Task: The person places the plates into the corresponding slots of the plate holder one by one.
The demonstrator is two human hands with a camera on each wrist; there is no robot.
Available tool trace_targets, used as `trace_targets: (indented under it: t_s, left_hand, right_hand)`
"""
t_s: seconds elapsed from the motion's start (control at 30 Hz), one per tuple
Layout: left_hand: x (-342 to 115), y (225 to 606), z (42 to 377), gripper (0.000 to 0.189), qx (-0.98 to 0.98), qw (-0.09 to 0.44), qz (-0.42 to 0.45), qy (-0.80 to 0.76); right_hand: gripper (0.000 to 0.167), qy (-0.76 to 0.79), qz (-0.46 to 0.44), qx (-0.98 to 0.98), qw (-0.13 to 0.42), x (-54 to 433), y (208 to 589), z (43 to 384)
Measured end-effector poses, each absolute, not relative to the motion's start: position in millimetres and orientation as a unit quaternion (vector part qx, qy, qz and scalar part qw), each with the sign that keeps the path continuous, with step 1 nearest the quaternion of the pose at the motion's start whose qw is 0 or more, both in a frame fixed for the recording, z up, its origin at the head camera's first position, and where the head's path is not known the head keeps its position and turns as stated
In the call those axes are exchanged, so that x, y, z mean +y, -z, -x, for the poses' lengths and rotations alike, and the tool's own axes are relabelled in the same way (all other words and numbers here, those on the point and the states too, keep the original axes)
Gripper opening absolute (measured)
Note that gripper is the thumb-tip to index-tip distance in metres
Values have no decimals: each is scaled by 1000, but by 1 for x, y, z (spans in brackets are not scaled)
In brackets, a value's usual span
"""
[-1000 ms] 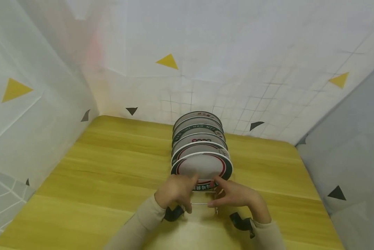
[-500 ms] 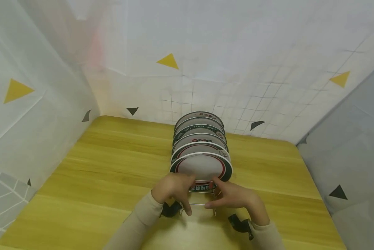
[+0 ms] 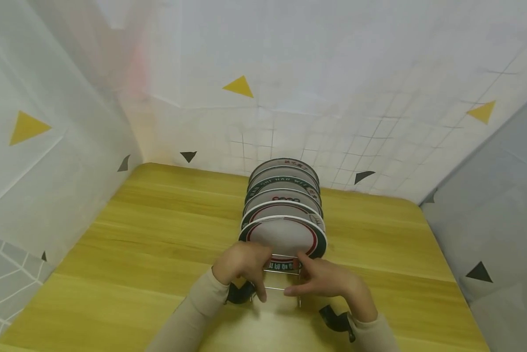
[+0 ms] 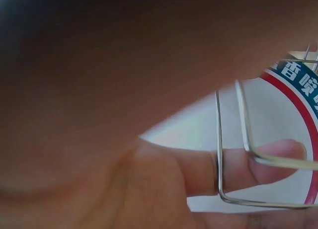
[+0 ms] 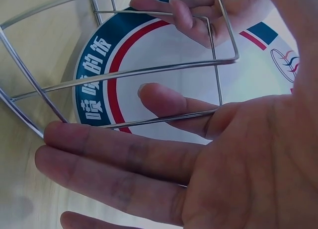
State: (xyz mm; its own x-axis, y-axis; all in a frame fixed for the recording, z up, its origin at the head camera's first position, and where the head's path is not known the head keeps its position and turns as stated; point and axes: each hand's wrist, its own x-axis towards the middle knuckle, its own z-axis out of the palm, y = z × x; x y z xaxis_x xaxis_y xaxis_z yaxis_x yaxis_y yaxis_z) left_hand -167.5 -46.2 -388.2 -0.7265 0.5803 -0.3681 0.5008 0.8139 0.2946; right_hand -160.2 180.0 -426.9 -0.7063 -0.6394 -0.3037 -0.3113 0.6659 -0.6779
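Observation:
A wire plate rack stands lengthwise on the table, with several round plates upright in a row. The nearest plate is white with a red ring and a green lettered rim. My left hand grips the rack's near end on its left side; one finger passes behind the wires, in front of the plate's face. On the right side my right hand holds the same end, one finger behind the wire and others extended outside it. Much of the left wrist view is filled by blurred skin.
Yellow wood-grain table surrounds the rack. Pale sheeting forms a back wall right behind the farthest plates, with side walls left and right. Dark straps or mounts sit under both wrists.
The rack's near end has swung slightly left with both hands on it, and the far plates have shifted slightly right. The view itself has drifted a little.

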Motion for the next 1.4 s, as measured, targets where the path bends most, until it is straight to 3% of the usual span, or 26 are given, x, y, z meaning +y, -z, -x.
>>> trace_targets:
  t_s: [1.03, 1.17, 1.3, 1.4]
  left_hand:
    - [-58, 406, 173, 62, 917, 225, -307, -117]
    - [-61, 406, 174, 72, 916, 220, -311, -123]
    - [-72, 416, 173, 95, 903, 217, -327, -174]
    - [-93, 427, 169, 96, 892, 196, -327, -241]
  right_hand:
    - [63, 289, 283, 882, 242, 175, 433, 163]
    - [64, 291, 285, 882, 237, 176, 433, 165]
    - [69, 305, 279, 879, 239, 183, 438, 162]
    - [67, 333, 266, 875, 228, 197, 445, 155]
